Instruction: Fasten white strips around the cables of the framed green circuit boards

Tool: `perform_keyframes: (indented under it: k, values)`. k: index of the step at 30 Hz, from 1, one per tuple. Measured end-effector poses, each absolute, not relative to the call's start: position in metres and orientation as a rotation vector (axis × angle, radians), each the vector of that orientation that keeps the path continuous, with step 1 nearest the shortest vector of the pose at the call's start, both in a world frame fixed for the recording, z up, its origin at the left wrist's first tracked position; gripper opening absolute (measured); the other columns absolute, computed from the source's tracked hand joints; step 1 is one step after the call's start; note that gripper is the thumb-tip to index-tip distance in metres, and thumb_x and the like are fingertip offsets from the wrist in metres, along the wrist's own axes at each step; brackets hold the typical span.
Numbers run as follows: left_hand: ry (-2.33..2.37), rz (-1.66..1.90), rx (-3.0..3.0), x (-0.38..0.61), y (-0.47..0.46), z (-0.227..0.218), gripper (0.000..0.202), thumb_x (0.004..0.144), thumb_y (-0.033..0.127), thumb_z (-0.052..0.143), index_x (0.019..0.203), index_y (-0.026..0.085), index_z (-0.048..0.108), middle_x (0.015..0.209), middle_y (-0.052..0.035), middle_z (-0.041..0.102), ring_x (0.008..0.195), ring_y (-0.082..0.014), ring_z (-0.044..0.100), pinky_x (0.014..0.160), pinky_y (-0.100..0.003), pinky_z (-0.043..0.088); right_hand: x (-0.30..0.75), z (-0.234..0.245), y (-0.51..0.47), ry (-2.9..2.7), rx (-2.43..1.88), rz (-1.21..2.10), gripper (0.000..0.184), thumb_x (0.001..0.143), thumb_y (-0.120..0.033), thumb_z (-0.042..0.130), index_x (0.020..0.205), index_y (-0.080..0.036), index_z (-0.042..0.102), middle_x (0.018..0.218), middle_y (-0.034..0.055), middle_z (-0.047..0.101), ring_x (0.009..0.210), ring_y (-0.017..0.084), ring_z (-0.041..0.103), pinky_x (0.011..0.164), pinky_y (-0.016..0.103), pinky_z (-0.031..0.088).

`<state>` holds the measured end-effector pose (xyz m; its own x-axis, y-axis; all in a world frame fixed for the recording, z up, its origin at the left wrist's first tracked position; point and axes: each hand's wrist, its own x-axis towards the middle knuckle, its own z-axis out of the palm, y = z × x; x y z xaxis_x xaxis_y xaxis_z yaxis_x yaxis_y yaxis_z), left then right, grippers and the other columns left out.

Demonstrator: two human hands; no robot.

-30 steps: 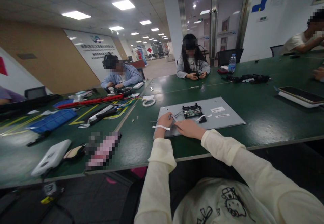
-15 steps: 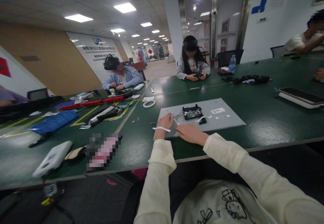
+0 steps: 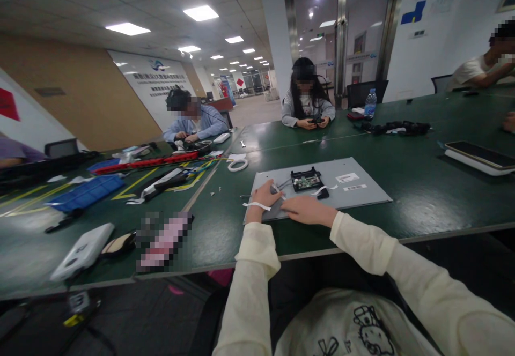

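A flat grey metal panel lies on the green table, bearing a small circuit board in a black frame. Over its left part my left hand has its fingers curled at a short white tape strip, close to thin grey cables. My right hand rests low over the panel, fingertips closed at the lower end of that strip. Another white strip crosses the left wrist. A further strip sticks near the board, beside a small black piece.
A tape roll lies beyond the panel. To the left are a blue tray, a white device and a pixelated pink item. A phone on a white box is at right. Two people sit across the table.
My right hand and forearm have shifted slightly to the right. My left hand stays at nearly the same spot, and the panel keeps its place.
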<state>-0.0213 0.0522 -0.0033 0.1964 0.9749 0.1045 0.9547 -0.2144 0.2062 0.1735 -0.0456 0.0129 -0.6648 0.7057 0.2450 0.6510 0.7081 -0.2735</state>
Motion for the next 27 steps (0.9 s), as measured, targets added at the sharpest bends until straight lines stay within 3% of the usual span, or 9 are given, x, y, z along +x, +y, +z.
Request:
perform_keyframes:
  k: [6,11,15,19,27]
  values:
    - [1.882,0.334,2.342,-0.019,0.052,-0.003,0.08,0.077,0.062,0.058,0.142,0.021,0.035,0.144,-0.0141,0.046,0.133,-0.0292,0.043,0.109,-0.042,0.029,0.237,0.023,-0.007,-2.289,-1.141,0.231,0.03,0.093,-0.026,0.046,0.111,-0.019,0.069,0.112,0.0073,0.069,0.102,0.02,0.063,0.09,0.029,0.045]
    - [1.851,0.393,2.404,-0.019,0.051,-0.006,0.082,0.076,0.06,0.06,0.142,0.019,0.036,0.144,-0.0154,0.045,0.133,-0.0308,0.041,0.11,-0.045,0.03,0.302,-0.001,0.022,-1.969,-1.423,0.341,0.027,0.09,-0.03,0.05,0.096,-0.018,0.073,0.097,0.0059,0.072,0.089,0.018,0.065,0.084,0.027,0.046]
    - [1.767,0.545,2.561,-0.016,0.054,-0.009,0.07,0.081,0.053,0.058,0.14,0.018,0.041,0.148,-0.0148,0.04,0.137,-0.0286,0.036,0.112,-0.044,0.03,0.326,-0.021,0.026,-1.919,-1.554,0.455,0.033,0.089,-0.04,0.05,0.094,-0.017,0.074,0.094,0.0063,0.072,0.085,0.019,0.065,0.079,0.028,0.047]
    - [1.661,0.718,2.659,-0.012,0.06,-0.013,0.053,0.087,0.044,0.053,0.134,0.018,0.048,0.143,-0.0119,0.047,0.134,-0.0245,0.041,0.111,-0.042,0.033,0.32,-0.026,0.025,-2.029,-1.52,0.437,0.038,0.089,-0.045,0.049,0.095,-0.017,0.074,0.1,0.0081,0.07,0.09,0.02,0.063,0.082,0.028,0.045]
    - [1.63,0.675,2.671,-0.008,0.06,-0.011,0.041,0.09,0.036,0.05,0.127,0.018,0.054,0.135,-0.01,0.054,0.129,-0.0211,0.045,0.111,-0.035,0.034,0.312,-0.026,0.024,-2.118,-1.501,0.437,0.044,0.089,-0.051,0.045,0.089,-0.015,0.071,0.096,0.0085,0.067,0.088,0.019,0.059,0.082,0.029,0.043]
